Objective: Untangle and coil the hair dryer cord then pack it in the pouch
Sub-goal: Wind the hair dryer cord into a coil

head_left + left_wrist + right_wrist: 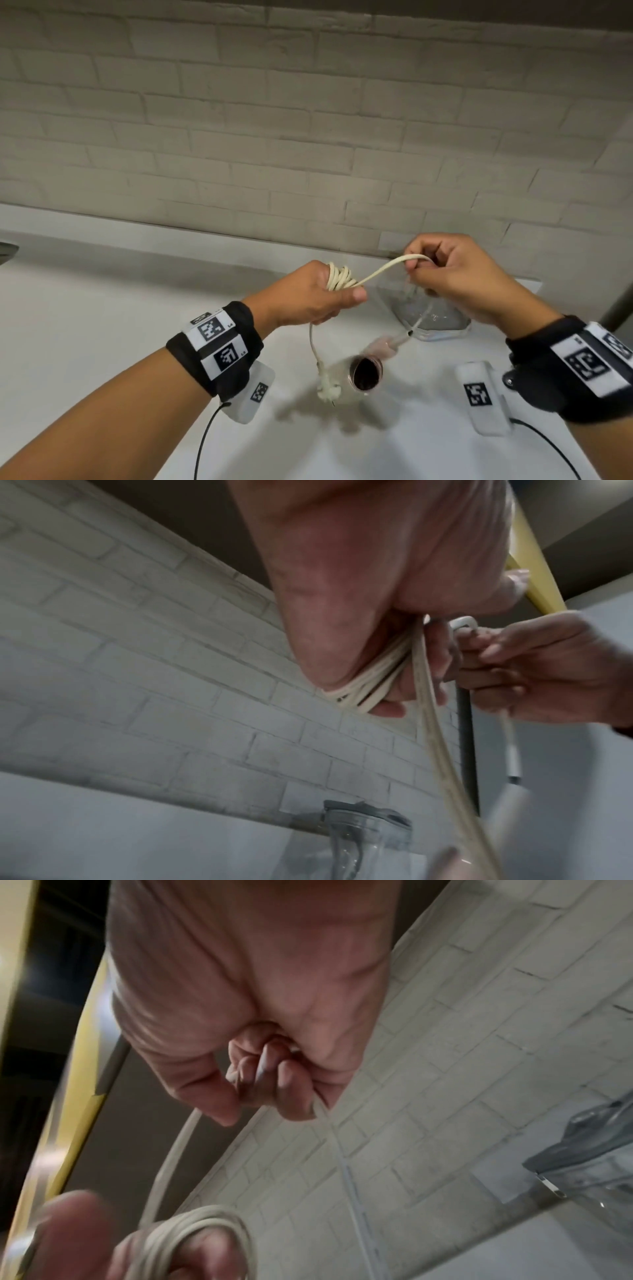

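Observation:
My left hand point(325, 294) holds several loops of cream cord point(339, 278) wound around its fingers; the coil point(368, 688) shows under the palm in the left wrist view. A strand runs up and right to my right hand point(442, 265), which pinches the cord point(178, 1153) in curled fingers. From there the cord drops to the pink hair dryer point(371, 363), which hangs blurred above the counter, barrel toward me. The white plug point(329, 389) dangles below my left hand. The clear pouch point(431, 315) lies on the counter behind the dryer.
The white counter point(102, 325) ends at a pale brick wall point(274, 137). A dark object point(7, 251) pokes in at the far left edge. In the wrist views the pouch point(369, 840) has a grey zip top.

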